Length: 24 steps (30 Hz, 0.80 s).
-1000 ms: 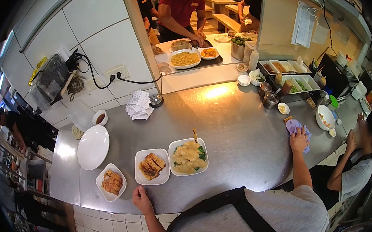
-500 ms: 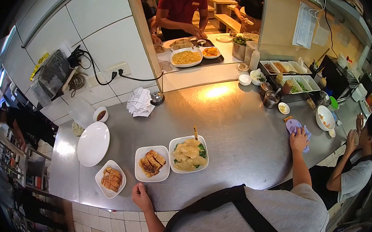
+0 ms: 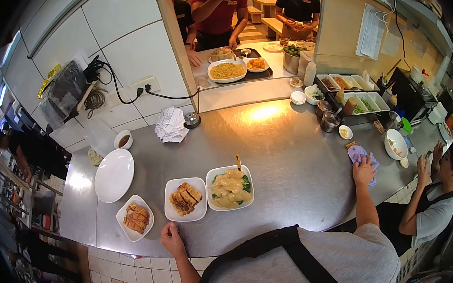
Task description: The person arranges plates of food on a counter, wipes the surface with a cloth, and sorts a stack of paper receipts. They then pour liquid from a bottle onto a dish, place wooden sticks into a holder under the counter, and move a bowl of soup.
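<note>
Purple cloth lies under the spread right hand; the left hand is curled closed; the wall sheet illegible.

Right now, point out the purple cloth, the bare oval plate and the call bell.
Purple cloth (image 3: 355, 152): head view, on its uncovered upper part.
Oval plate (image 3: 114, 176): head view, on its bare middle.
Call bell (image 3: 192, 118): head view, on its dome.

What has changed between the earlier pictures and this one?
Across the steel counter, the person in red has raised one arm from over the dark tray, and the person in black at the right has moved leftward into fuller view. The worker's hands neither grasped nor released anything: left hand by the counter's edge, right hand on the purple cloth. The food dishes stayed put.
</note>
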{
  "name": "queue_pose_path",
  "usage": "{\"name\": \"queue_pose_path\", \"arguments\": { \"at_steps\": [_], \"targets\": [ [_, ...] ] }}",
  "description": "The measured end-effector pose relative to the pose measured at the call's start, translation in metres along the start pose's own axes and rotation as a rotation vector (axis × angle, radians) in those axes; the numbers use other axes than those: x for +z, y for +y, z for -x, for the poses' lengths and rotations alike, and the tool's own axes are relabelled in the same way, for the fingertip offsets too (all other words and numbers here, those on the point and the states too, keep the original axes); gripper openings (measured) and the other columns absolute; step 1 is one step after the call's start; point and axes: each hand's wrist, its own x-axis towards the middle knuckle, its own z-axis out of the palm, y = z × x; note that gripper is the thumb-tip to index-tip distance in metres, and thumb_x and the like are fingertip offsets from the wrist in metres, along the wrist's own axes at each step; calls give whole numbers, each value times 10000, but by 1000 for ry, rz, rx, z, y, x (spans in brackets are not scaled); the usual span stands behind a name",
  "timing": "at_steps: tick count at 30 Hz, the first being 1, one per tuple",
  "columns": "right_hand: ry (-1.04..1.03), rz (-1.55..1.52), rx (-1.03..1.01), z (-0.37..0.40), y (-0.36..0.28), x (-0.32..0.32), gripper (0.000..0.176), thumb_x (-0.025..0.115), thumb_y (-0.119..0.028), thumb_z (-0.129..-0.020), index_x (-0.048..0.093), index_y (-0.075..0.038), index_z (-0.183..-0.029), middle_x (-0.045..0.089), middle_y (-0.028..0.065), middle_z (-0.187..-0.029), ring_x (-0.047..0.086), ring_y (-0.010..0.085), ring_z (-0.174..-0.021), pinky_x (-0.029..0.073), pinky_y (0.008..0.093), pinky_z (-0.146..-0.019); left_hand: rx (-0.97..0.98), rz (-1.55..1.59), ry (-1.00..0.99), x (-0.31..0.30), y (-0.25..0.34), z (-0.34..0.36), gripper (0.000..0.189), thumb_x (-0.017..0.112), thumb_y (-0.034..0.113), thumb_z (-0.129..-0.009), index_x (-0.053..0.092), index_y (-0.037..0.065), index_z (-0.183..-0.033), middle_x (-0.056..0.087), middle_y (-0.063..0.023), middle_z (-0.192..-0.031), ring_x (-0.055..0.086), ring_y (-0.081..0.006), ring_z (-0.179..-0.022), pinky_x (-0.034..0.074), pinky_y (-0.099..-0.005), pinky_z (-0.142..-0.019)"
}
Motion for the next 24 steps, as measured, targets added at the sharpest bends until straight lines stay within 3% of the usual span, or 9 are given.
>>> {"name": "queue_pose_path", "arguments": {
  "at_steps": [8, 11, 16, 24],
  "targets": [
    [-28, 60, -14, 0, 4, 4, 448, 521, -340, -834, 537, -237, -1270, 424, 14, -1428, 458, 311, -1223, 314, 612, -997, 30, -97, -12, -3, -13, -3, 209, 622, 175, -886, 665, -28, -909, 629, -57, -738, 539, -116, -645, 450, -269, -613],
    [-31, 61, -15, -2, 4, 6, 442, 514, -344, -836, 543, -226, -1262, 416, 22, -1434, 470, 325, -1207, 314, 616, -994, -103, -42, -57, -3, 9, 0, 221, 617, 180, -886, 661, -33, -920, 649, -84, -779, 570, -150, -682, 469, -301, -648],
    [47, 33, -17, 0, 4, 7, 432, 544, -337, -816, 570, -214, -1229, 440, 25, -1408, 472, 313, -1189, 323, 605, -981, 57, -187, -13, -2, -9, -4, 230, 617, 181, -875, 654, -43, -912, 647, -107, -742, 582, -190, -670, 474, -340, -646],
    [-4, -6, 18, 6, -1, -10, 423, 552, -311, -825, 562, -215, -1237, 429, 30, -1413, 449, 296, -1227, 294, 593, -1025, 44, -99, 12, 1, 2, 0, 205, 619, 171, -872, 662, -29, -866, 602, -47, -665, 524, -119, -596, 443, -279, -575]
  ]
}}
